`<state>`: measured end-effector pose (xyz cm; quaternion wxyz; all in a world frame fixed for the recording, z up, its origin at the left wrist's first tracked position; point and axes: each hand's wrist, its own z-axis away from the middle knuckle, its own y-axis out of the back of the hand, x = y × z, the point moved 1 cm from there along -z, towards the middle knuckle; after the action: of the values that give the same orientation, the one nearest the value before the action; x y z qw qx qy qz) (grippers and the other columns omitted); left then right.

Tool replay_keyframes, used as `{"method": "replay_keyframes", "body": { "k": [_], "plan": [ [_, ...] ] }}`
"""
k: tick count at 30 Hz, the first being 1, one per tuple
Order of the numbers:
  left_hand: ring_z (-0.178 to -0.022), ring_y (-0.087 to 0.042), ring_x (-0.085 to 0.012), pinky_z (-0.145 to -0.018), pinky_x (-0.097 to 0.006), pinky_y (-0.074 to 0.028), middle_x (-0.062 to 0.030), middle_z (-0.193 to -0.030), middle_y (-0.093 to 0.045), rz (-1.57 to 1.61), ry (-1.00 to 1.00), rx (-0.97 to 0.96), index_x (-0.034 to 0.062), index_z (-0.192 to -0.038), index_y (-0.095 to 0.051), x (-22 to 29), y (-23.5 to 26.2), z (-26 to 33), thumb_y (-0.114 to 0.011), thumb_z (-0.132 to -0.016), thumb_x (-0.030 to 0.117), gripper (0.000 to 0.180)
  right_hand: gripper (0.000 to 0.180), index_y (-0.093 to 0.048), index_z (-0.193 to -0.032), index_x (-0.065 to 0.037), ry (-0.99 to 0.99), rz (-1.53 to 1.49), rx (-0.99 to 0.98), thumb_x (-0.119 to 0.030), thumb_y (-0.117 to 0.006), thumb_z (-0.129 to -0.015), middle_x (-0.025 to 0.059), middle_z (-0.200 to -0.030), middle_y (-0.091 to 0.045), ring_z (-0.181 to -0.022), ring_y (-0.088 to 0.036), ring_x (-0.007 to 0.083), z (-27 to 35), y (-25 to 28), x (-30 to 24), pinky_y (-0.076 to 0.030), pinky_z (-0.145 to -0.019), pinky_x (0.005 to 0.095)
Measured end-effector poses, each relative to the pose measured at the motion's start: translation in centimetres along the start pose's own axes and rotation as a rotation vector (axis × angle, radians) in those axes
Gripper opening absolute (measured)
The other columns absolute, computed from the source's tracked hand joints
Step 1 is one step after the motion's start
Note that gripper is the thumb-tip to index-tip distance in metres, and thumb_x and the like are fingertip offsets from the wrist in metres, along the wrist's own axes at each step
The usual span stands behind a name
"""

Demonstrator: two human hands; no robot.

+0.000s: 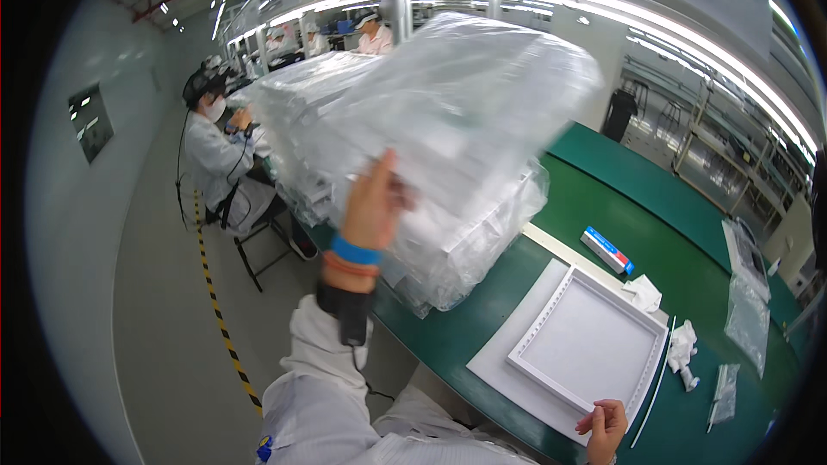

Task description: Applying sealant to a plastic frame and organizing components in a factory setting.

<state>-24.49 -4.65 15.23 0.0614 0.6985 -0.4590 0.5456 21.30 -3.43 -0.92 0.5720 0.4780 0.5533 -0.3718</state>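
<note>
My left hand (376, 207) is raised at the middle of the view, its fingers closed on the near edge of a large clear plastic bag (482, 95). The bag is tilted up and blurred by motion; what is inside it is hard to make out. Beneath and behind it lies a pile of similar plastic-wrapped bundles (482, 245). At the lower right my right hand (606, 426) hovers by the near corner of a white rectangular frame (551, 386), fingers loosely bent and apart, holding nothing that shows. The frame rests on a white sheet (495, 365).
On the green table (448, 340) are a blue, red and white box (607, 250), crumpled white wipes (642, 293), a thin white strip (652, 386) and small plastic bags (725, 393). A seated co-worker (220, 151) works at the left, near a striped floor line (222, 319).
</note>
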Motion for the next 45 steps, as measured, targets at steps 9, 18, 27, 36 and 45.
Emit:
{"method": "replay_keyframes", "body": {
  "k": [9, 18, 27, 36, 45],
  "plan": [
    [-0.07, -0.06, -0.0169, -0.061, -0.028, -0.048, -0.0071, -0.082, -0.063, -0.057, 0.188, 0.0, -0.001, -0.092, -0.06, -3.5, 12.8, -9.6, -0.053, -0.091, 0.021, 0.023, 0.009, -0.052, -0.093, 0.0, -0.025, -0.037, -0.054, -0.008, -0.05, -0.091, 0.0074, -0.058, -0.058, -0.047, -0.056, 0.0121, -0.4, -0.8, 3.1, -0.045, -0.042, 0.0208],
    [-0.077, -0.062, -0.0201, -0.07, -0.033, -0.05, -0.009, -0.089, -0.065, -0.11, 0.331, 0.055, -0.0021, -0.097, -0.061, -7.9, 13.4, -8.4, -0.055, -0.09, 0.024, 0.028, 0.008, -0.054, -0.092, 0.002, -0.109, -0.044, -0.04, -0.005, -0.05, -0.089, 0.0084, -0.062, -0.061, -0.052, -0.059, 0.0113, 0.2, -0.7, 3.1, -0.047, -0.047, 0.021],
    [-0.075, -0.061, -0.019, -0.067, -0.031, -0.049, -0.0083, -0.088, -0.064, -0.058, 0.373, 0.026, -0.0017, -0.097, -0.059, -9.9, 13.9, -7.6, -0.057, -0.09, 0.023, 0.026, 0.008, -0.054, -0.091, 0.002, -0.096, -0.053, -0.05, -0.005, -0.051, -0.089, 0.0078, -0.061, -0.061, -0.052, -0.059, 0.0113, -0.1, -0.7, 3.4, -0.047, -0.047, 0.0212],
    [-0.07, -0.059, -0.0165, -0.062, -0.029, -0.048, -0.0057, -0.082, -0.062, -0.107, 0.374, 0.032, 0.001, -0.091, -0.059, -9.1, 13.4, -7.0, -0.058, -0.09, 0.023, 0.022, 0.008, -0.054, -0.091, 0.002, -0.096, -0.049, -0.046, -0.005, -0.051, -0.089, 0.0077, -0.061, -0.06, -0.052, -0.059, 0.0114, -0.2, -0.6, 3.8, -0.046, -0.046, 0.0211],
    [-0.071, -0.061, -0.0169, -0.062, -0.03, -0.048, -0.0065, -0.085, -0.063, -0.184, 0.373, -0.021, 0.0003, -0.096, -0.06, -9.4, 14.9, -7.4, -0.059, -0.09, 0.026, 0.026, 0.008, -0.053, -0.091, 0.0, -0.084, -0.054, -0.041, -0.007, -0.05, -0.09, 0.0063, -0.06, -0.059, -0.049, -0.057, 0.0106, 0.0, -0.5, 4.2, -0.045, -0.043, 0.0203]
  ]
}}
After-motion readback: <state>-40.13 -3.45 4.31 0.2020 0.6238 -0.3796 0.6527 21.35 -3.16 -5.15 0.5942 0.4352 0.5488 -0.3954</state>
